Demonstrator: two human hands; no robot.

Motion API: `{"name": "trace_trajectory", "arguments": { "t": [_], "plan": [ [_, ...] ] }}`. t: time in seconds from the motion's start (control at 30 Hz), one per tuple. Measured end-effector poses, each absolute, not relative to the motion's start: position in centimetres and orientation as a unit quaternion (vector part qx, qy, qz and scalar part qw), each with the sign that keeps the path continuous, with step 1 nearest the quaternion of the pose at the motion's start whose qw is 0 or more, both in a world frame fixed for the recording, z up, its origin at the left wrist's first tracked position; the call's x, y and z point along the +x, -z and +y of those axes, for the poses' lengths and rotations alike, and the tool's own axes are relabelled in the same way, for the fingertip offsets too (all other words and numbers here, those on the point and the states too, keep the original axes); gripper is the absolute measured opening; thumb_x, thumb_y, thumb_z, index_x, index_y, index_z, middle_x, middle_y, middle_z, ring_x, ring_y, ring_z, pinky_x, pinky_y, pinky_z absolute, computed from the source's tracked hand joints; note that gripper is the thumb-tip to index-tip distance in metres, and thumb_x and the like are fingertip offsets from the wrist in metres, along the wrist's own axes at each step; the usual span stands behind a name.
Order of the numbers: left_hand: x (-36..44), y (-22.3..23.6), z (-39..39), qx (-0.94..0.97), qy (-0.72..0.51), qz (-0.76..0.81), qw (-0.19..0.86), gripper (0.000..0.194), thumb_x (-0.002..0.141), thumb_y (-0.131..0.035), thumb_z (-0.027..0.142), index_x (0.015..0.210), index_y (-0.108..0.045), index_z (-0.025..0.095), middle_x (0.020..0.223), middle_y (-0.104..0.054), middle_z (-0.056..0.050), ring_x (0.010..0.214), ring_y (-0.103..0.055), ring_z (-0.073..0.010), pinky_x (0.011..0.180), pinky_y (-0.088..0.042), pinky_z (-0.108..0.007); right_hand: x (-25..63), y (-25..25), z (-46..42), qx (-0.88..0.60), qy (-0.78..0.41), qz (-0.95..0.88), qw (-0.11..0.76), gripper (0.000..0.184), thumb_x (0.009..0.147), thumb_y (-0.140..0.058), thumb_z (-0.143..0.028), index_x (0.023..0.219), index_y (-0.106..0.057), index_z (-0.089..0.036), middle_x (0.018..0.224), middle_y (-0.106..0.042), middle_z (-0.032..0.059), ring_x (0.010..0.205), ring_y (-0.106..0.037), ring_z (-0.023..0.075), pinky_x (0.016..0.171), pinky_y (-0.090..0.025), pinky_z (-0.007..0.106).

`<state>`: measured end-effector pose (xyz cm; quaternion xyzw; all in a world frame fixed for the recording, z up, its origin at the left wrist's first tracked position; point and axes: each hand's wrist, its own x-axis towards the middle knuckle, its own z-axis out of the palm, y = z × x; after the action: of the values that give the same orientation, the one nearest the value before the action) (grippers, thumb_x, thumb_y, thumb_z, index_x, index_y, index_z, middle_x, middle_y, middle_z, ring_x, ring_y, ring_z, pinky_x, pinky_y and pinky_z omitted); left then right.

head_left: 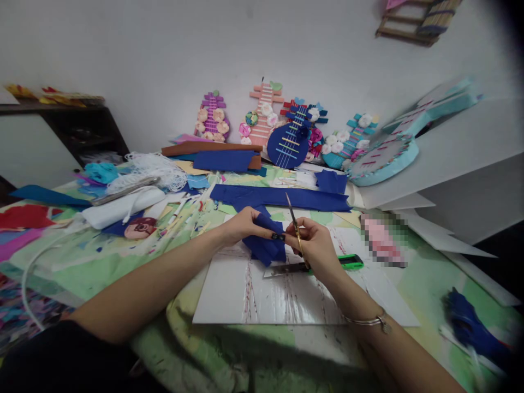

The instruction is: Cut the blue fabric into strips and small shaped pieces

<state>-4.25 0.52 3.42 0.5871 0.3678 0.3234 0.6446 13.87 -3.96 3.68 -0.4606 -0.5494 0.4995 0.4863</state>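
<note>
Left hand clamped on blue fabric piece, right hand closed round scissors, both above white board at surface's near edge, green cutter on board.

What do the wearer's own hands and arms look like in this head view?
Both hands ungloved. Left hand: nothing on the wrist; black sleeve up by the elbow. Right hand: thin silver-coloured bangle with a small hanging charm; no sleeve in view. Thumbnails look dark with lighter marks, too small to read.
</note>
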Motion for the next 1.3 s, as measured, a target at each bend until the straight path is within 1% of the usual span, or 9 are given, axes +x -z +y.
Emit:
{"name": "trace_trajectory", "arguments": {
  "t": [0.13, 0.2, 0.3, 0.5, 0.67, 0.87, 1.0, 1.13, 1.3],
  "plan": [
    [-4.5, -4.0, 0.4, 0.566, -0.35, 0.373, 0.647, 0.025, 0.052, -0.078, 0.02, 0.073, -0.069, 0.011, 0.067, -0.068, -0.006, 0.056, -0.061, -0.0144, 0.054, -0.049, -0.025, 14.3, -4.1, -3.8, -0.472, -0.481, -0.578, 0.459, 0.03, 0.054, -0.074, -0.033, 0.072, -0.058, -0.015, 0.052, -0.057, -0.0012, 0.039, -0.04, 0.0066, 0.038, -0.028, 0.019],
    [-4.7, -4.2, 0.4, 0.559, -0.365, 0.372, 0.645, 0.025, 0.051, -0.078, 0.019, 0.072, -0.068, 0.011, 0.067, -0.067, -0.005, 0.057, -0.061, -0.0137, 0.055, -0.049, -0.025, 14.7, -4.2, -3.8, -0.465, -0.473, -0.608, 0.436, 0.032, 0.055, -0.074, -0.036, 0.073, -0.06, -0.014, 0.057, -0.06, 0.0013, 0.044, -0.045, 0.0092, 0.042, -0.032, 0.021],
    [-4.9, -4.3, 0.5, 0.56, -0.367, 0.361, 0.65, 0.025, 0.051, -0.078, 0.018, 0.072, -0.068, 0.01, 0.069, -0.067, -0.006, 0.059, -0.061, -0.0143, 0.057, -0.05, -0.026, 15.2, -4.3, -3.7, -0.443, -0.45, -0.666, 0.397, 0.032, 0.059, -0.071, -0.041, 0.073, -0.062, -0.014, 0.059, -0.058, 0.0013, 0.052, -0.049, 0.0119, 0.048, -0.035, 0.023],
    [-5.2, -4.5, 0.6, 0.57, -0.374, 0.358, 0.638, 0.026, 0.052, -0.078, 0.02, 0.07, -0.061, 0.012, 0.064, -0.063, -0.002, 0.055, -0.059, -0.0133, 0.051, -0.048, -0.025, 16.1, -4.2, -3.6, -0.456, -0.379, -0.726, 0.348, 0.034, 0.062, -0.069, -0.039, 0.083, -0.066, -0.013, 0.055, -0.044, -0.0032, 0.051, -0.037, 0.0087, 0.047, -0.028, 0.022],
    [-5.5, -4.6, 0.9, 0.592, -0.385, 0.359, 0.61, 0.027, 0.053, -0.077, 0.02, 0.07, -0.057, 0.013, 0.062, -0.061, 0.0, 0.053, -0.058, -0.011, 0.049, -0.045, -0.021, 16.7, -4.7, -3.5, -0.467, -0.311, -0.775, 0.29, 0.035, 0.066, -0.065, -0.042, 0.086, -0.068, -0.014, 0.055, -0.046, -0.0025, 0.051, -0.036, 0.009, 0.047, -0.027, 0.022],
    [-5.5, -4.6, 0.9, 0.581, -0.367, 0.332, 0.646, 0.024, 0.055, -0.074, 0.016, 0.067, -0.053, 0.013, 0.083, -0.067, -0.007, 0.068, -0.063, -0.0156, 0.059, -0.048, -0.026, 16.5, -5.0, -3.6, -0.464, -0.262, -0.799, 0.277, 0.029, 0.066, -0.064, -0.043, 0.071, -0.064, -0.014, 0.051, -0.04, -0.0036, 0.051, -0.032, 0.0089, 0.047, -0.024, 0.022],
    [-5.5, -4.4, 0.9, 0.572, -0.363, 0.319, 0.663, 0.023, 0.055, -0.073, 0.012, 0.067, -0.053, 0.013, 0.086, -0.067, -0.007, 0.07, -0.063, -0.0149, 0.063, -0.048, -0.027, 16.3, -5.1, -3.6, -0.457, -0.244, -0.81, 0.276, 0.028, 0.066, -0.065, -0.041, 0.062, -0.058, -0.015, 0.051, -0.04, -0.004, 0.05, -0.032, 0.0083, 0.047, -0.023, 0.021],
    [-5.6, -4.3, 0.9, 0.568, -0.362, 0.305, 0.673, 0.023, 0.057, -0.073, 0.012, 0.068, -0.053, 0.013, 0.082, -0.067, -0.006, 0.072, -0.064, -0.0159, 0.068, -0.048, -0.03, 16.3, -5.2, -3.7, -0.46, -0.237, -0.811, 0.272, 0.028, 0.067, -0.064, -0.042, 0.063, -0.059, -0.014, 0.051, -0.042, -0.0035, 0.05, -0.034, 0.0083, 0.046, -0.023, 0.021],
    [-5.6, -4.5, 0.8, 0.563, -0.352, 0.306, 0.683, 0.023, 0.057, -0.073, 0.011, 0.067, -0.052, 0.013, 0.089, -0.068, -0.008, 0.071, -0.064, -0.0166, 0.063, -0.049, -0.028, 16.4, -5.1, -3.6, -0.466, -0.228, -0.806, 0.284, 0.03, 0.067, -0.064, -0.043, 0.07, -0.065, -0.013, 0.051, -0.044, -0.0029, 0.05, -0.036, 0.0086, 0.047, -0.024, 0.022]
  ]
}}
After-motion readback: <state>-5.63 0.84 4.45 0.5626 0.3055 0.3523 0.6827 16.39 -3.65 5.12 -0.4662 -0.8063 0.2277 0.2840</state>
